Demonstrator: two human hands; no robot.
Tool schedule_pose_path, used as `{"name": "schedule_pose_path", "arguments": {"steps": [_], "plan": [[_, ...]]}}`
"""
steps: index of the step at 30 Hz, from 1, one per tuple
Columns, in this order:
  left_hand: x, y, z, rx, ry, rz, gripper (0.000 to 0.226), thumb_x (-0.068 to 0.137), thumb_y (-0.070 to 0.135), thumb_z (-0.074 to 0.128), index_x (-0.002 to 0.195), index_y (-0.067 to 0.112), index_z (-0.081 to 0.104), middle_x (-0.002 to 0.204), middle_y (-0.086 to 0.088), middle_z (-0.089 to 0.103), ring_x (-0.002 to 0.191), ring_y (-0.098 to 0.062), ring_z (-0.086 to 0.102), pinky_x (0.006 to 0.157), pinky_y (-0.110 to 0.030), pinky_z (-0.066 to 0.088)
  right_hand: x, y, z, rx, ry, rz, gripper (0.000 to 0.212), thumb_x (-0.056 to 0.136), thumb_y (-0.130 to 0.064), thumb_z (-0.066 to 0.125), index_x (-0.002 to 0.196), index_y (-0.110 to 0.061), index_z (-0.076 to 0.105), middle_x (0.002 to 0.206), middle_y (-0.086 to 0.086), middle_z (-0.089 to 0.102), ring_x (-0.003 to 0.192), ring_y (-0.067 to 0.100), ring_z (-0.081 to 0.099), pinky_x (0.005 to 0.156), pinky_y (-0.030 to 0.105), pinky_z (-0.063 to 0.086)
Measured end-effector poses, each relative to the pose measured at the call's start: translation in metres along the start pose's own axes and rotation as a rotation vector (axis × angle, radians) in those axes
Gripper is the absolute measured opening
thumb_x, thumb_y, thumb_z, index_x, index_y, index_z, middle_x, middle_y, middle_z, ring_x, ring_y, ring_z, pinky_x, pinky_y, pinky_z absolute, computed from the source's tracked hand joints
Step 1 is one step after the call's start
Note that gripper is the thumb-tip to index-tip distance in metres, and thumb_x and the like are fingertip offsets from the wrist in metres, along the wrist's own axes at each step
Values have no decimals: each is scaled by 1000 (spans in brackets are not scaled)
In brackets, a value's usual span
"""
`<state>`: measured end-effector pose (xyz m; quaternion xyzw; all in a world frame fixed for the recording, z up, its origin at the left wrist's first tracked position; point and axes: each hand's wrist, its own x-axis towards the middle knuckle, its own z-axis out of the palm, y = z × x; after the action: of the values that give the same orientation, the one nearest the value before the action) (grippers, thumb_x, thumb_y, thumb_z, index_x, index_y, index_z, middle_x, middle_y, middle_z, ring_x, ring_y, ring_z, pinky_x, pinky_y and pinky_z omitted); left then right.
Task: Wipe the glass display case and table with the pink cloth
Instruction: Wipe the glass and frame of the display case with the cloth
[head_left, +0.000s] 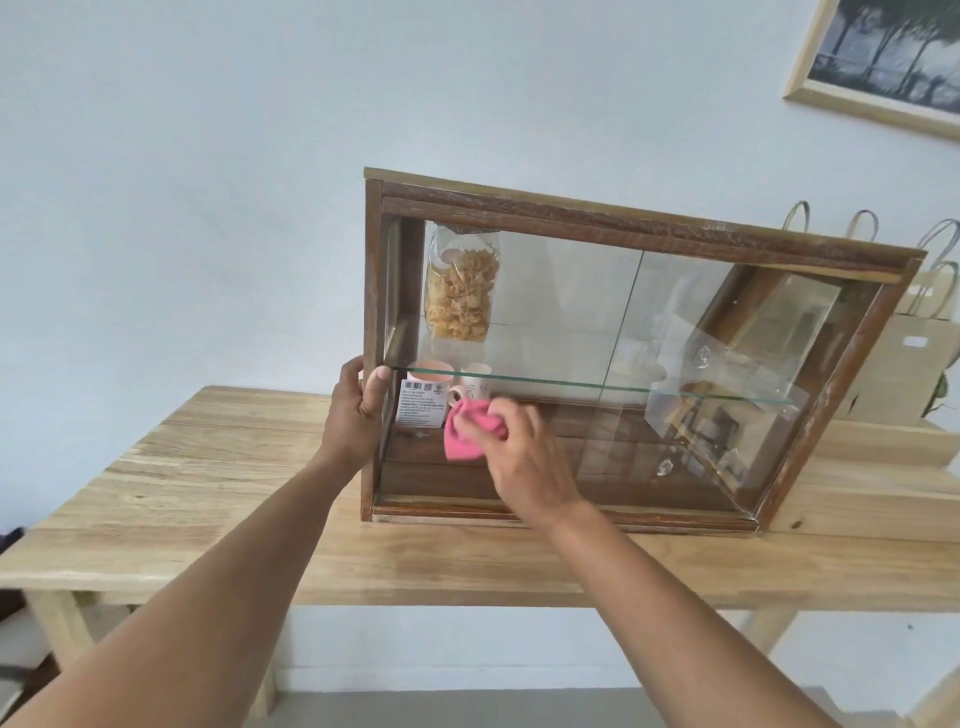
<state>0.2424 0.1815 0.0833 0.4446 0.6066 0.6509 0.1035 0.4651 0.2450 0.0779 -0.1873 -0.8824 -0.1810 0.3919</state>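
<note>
pink cloth (470, 428) bunched in my right hand (524, 462), fingers curled round it, pressed low at the left front of the glass display case (623, 218), just under the glass shelf (571, 383). can't tell if it's on a pane or reaching inside. left hand (358, 405) grips the case's left upright, i reckon to brace it so my rubbing doesn't slide it across the table (208, 493). mugs (470, 387) sit right behind the cloth, so short careful strokes. table comes after, i'd say.
</note>
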Motion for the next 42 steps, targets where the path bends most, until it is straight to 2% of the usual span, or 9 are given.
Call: {"name": "schedule_pose_path", "arguments": {"steps": [4,7,13,19,21,24,34,38,42], "plan": [[1,-2,-3,-2,-32,13,68,92,67,36,129,11,46,112,1,52,102,-13,49,82,-25,36,-35,14,-1,-18,-81,-6,46,86,-4,65,127,-26,65,115,10,57,93,29,55,67,43,57],[0,3,-4,-16,-39,18,84,80,78,33,130,11,45,109,4,53,101,-11,50,83,-24,36,3,32,-32,119,144,357,19,97,-31,61,108,-46,63,97,-5,59,80,29,64,56,39,52],[-5,14,-7,-35,-61,34,104,66,96,28,127,15,45,103,19,52,96,14,49,77,-4,35,98,26,-51,-18,484,347,52,87,9,50,136,-7,57,114,27,53,103,40,54,83,41,53],[-4,13,-12,-81,-141,-38,47,102,48,37,127,10,47,107,15,54,102,7,52,90,-11,39,44,-21,20,-113,17,-121,52,93,-8,53,144,-18,49,126,13,48,98,29,50,85,41,53],[-4,13,-16,-140,-180,-99,41,100,45,43,126,13,48,109,15,56,96,18,54,78,1,39,2,-27,40,-128,-208,-309,63,82,-7,67,140,-23,51,127,8,53,97,25,50,80,38,54],[-5,15,-22,-196,-222,-193,47,97,51,48,129,17,48,115,10,59,97,11,57,77,-14,45,-26,-22,44,-179,-349,-425,62,74,-12,77,130,-29,57,122,1,58,92,21,56,75,35,55],[-9,19,-28,-262,-247,-264,60,92,62,43,132,18,46,121,9,59,110,-4,57,81,-24,45,138,-8,-25,-89,430,167,48,90,-11,42,136,-16,57,116,19,56,99,34,54,81,39,55],[-14,20,-26,-283,-233,-257,69,81,69,45,130,22,49,131,4,59,122,-11,54,101,-33,43,79,-38,18,-120,180,-12,54,89,-9,51,142,-15,52,122,19,57,99,31,50,83,41,54],[-18,17,-23,-306,-201,-278,49,97,54,45,132,19,48,121,0,64,110,-13,61,93,-31,49,4,-66,53,-76,-129,-72,53,88,-13,49,139,-28,53,127,1,48,95,24,52,75,36,52]]}}
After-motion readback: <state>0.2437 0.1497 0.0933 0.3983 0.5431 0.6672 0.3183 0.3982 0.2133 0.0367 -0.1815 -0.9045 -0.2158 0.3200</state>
